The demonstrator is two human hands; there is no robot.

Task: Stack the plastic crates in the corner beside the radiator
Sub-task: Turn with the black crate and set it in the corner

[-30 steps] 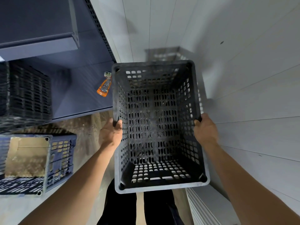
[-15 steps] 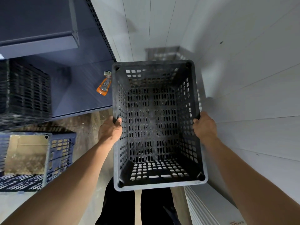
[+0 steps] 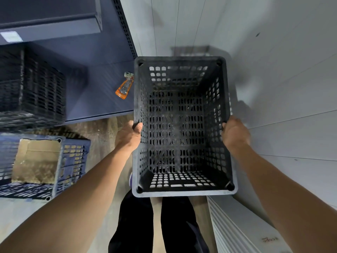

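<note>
Raised slightly, the black crate (image 3: 178,128) (mouth up) sits between left hand (image 3: 127,137) and right hand (image 3: 235,134), both gripping its rim.

Storeroom or shop backroom: perforated metal shelving (image 3: 102,103), stacked crates (image 3: 32,84), plain panel walls (image 3: 282,79).

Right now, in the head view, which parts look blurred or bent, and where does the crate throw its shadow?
Head view: the black crate is fairly sharp; the dark crates at the left edge are smeared; the wall seams bow from the wide-angle lens; the crate's shadow lies on the white wall right of it.
</note>
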